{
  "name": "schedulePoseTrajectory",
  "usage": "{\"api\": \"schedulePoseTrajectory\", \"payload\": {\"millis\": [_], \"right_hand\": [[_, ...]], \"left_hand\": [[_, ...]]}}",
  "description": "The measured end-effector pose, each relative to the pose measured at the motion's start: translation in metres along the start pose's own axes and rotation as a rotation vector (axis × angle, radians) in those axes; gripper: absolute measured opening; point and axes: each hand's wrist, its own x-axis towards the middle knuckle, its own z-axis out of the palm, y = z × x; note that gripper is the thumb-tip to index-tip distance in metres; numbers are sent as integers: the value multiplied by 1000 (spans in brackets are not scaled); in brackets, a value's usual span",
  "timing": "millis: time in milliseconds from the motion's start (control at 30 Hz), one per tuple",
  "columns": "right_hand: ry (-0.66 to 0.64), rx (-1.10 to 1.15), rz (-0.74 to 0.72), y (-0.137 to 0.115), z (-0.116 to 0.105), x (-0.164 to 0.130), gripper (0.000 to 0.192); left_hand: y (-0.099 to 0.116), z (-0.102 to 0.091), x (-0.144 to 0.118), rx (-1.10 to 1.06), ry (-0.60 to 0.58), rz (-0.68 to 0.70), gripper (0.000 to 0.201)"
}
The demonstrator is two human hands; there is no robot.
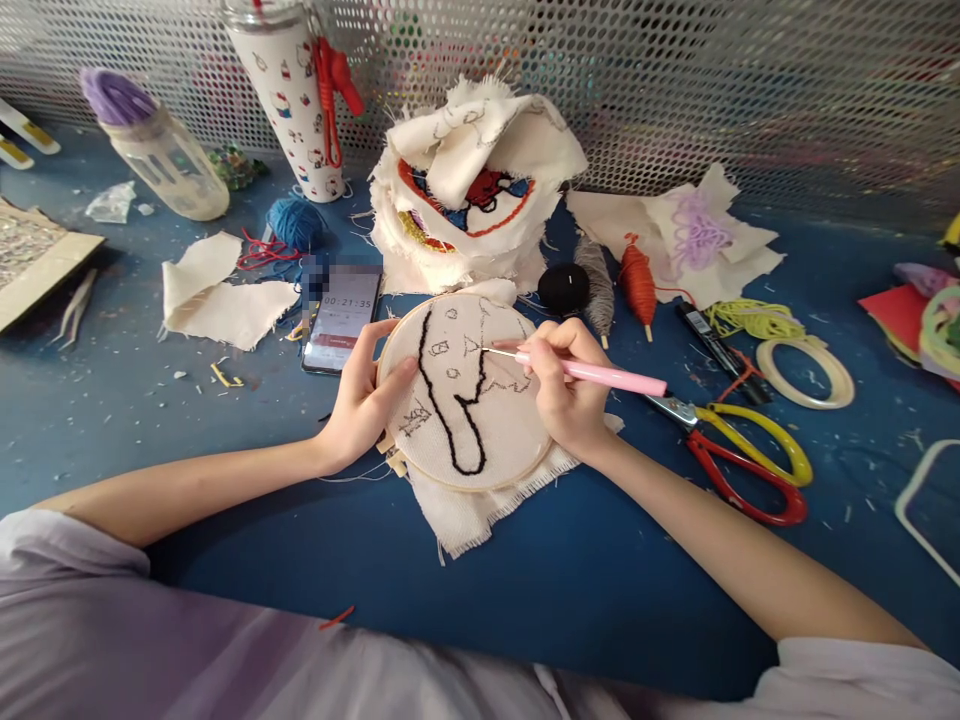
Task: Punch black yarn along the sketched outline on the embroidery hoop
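Observation:
A round embroidery hoop [510, 487] stretches white cloth [517, 440] that bears pencil drawing and a thick black yarn outline [452, 425]. My left hand [364, 400] grips the hoop's left rim, thumb on top of the cloth, other fingers partly hidden behind. Between the thumb and fingers of my right hand [568, 385] is a pink-handled punch needle [615, 377]. Its thin metal tip meets the cloth near the upper end of the black line, right of centre. Loose frayed cloth hangs below the hoop.
Beyond the hoop lie a phone [341, 320] showing a timer, stacked embroidered cloths [465, 240] and a black yarn ball [564, 289]. Scissors [739, 450], a marker [720, 350] and a wooden ring [806, 373] lie rightward. A tumbler [289, 110] and bottle [169, 160] stand back left, before a perforated metal panel [675, 90].

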Motion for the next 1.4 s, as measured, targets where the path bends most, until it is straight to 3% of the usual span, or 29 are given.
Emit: {"api": "schedulePoseTrajectory", "payload": {"millis": [233,533,733,833,933,1133,1267,1400], "right_hand": [[9,-59,2,-1,0,2,27],[-85,-215,-7,-7,1,2,20],[-207,-426,-248,-11,6,-1,19],[-218,-412,-281,-14,7,-2,17],[-246,-390,-182,-21,4,6,15],[-419,-252,195,-35,-13,35,19],[-415,-216,203,-34,-16,38,18],[-299,-122,268,-23,-13,29,19]], "left_hand": [[1,0,0,-3,3,-13,37],[2,0,-2,82,7,24,38],[0,-2,-2,52,-20,37,39],[-1,-3,-2,43,-25,45,39],[-1,-3,-3,39,-23,36,40],[4,1,-4,25,-42,25,39],[4,1,-4,26,-58,19,39],[3,1,-3,11,-55,5,38]]}}
